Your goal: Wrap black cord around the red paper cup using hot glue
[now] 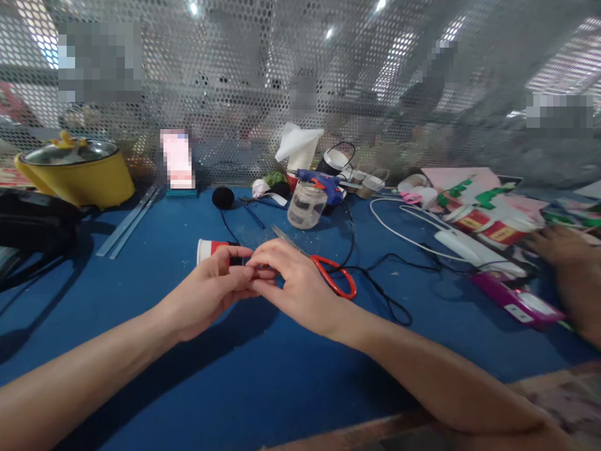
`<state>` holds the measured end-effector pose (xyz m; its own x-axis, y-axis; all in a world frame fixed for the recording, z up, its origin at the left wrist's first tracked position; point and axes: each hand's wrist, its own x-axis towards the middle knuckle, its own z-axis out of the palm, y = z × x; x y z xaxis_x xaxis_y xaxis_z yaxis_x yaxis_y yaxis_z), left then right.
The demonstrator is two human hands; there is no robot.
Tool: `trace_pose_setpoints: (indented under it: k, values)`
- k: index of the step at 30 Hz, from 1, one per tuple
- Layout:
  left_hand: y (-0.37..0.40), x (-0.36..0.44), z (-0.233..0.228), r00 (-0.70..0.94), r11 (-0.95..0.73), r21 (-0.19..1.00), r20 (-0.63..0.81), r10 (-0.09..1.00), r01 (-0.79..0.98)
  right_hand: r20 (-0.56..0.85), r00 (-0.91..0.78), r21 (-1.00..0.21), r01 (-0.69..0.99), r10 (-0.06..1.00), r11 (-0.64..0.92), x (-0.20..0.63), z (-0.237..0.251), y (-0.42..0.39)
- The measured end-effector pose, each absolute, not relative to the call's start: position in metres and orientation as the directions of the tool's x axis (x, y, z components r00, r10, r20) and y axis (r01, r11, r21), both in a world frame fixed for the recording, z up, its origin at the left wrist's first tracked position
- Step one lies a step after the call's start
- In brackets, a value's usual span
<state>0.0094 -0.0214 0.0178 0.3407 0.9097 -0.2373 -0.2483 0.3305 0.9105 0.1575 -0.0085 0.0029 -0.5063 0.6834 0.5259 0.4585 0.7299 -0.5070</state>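
Observation:
My left hand [213,282] and my right hand [293,282] meet above the blue table, fingertips pinched together. A thin black yarn strand [230,227] runs from a black yarn ball [223,198] down to my left fingers. What my right fingertips pinch is too small to make out. Just behind my left hand, a white and red paper cup [205,251] lies on its side, partly hidden. Scissors with red handles [350,285] lie beyond my right hand, which covers part of them.
Ahead stand a clear plastic jar [305,210] and a blue glue gun [323,181]. A yellow pot [89,175] and a phone [177,160] are at left. Cables, a white power strip [469,247] and a purple device [516,300] lie right, near another person's hand [558,250].

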Motion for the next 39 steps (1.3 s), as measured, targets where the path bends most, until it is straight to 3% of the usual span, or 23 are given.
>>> trace_pose_setpoints:
  k: [4, 6, 12, 15, 18, 21, 24, 28, 32, 34, 36, 39]
  values:
    - [-0.022, 0.01, 0.018, 0.345, 0.362, 0.886, -0.256, 0.903, -0.289, 0.613, -0.493, -0.421, 0.458, 0.618, 0.783, 0.156, 0.001, -0.005]
    - [-0.022, 0.008, 0.022, 0.351, 0.372, 0.882, -0.263, 0.899, -0.291, 0.617, -0.463, -0.413, 0.499, 0.637, 0.762, 0.158, 0.002, -0.002]
    - [-0.018, 0.001, 0.035, 0.294, 0.215, 0.973, -0.182, 0.938, -0.086, 0.448, -0.372, -0.57, 0.581, 0.813, 0.58, 0.17, 0.013, 0.006]
    - [-0.012, -0.005, 0.038, 0.166, -0.032, 0.992, 0.011, 0.986, 0.123, 0.333, -0.392, -0.668, 0.544, 0.858, 0.507, 0.172, 0.017, 0.005]
    - [-0.007, -0.011, 0.042, 0.091, -0.218, 0.919, 0.198, 0.976, 0.329, 0.123, -0.445, -0.866, 0.388, 0.887, 0.315, 0.172, 0.018, 0.004]
    - [-0.005, -0.013, 0.047, 0.078, -0.261, 0.858, 0.253, 0.964, 0.442, -0.07, -0.54, -0.978, 0.202, 0.839, 0.048, 0.171, 0.017, 0.004]
    - [0.001, -0.017, 0.048, 0.053, -0.264, 0.812, 0.278, 0.959, 0.52, -0.04, -0.558, -0.989, 0.14, 0.829, 0.047, 0.17, 0.016, 0.005]
    - [0.017, -0.034, 0.044, 0.039, -0.253, 0.7, 0.306, 0.951, 0.668, 0.012, -0.499, -0.972, 0.198, 0.867, 0.128, 0.169, 0.018, 0.005]
    - [0.03, -0.051, 0.043, 0.074, -0.146, 0.303, 0.237, 0.969, 0.942, -0.039, -0.474, -0.931, 0.336, 0.88, 0.14, 0.166, 0.02, 0.006]
    - [0.033, -0.055, 0.043, 0.083, -0.104, 0.203, 0.105, 0.991, 0.974, -0.112, -0.479, -0.911, 0.399, 0.871, 0.102, 0.166, 0.019, 0.006]
    - [0.036, -0.056, 0.039, 0.076, -0.055, 0.289, -0.063, 0.995, 0.956, -0.153, -0.488, -0.899, 0.431, 0.86, 0.084, 0.168, 0.017, 0.007]
    - [0.04, -0.055, 0.028, 0.089, 0.13, 0.621, -0.309, 0.947, 0.773, -0.13, -0.523, -0.895, 0.427, 0.842, 0.128, 0.17, 0.013, 0.005]
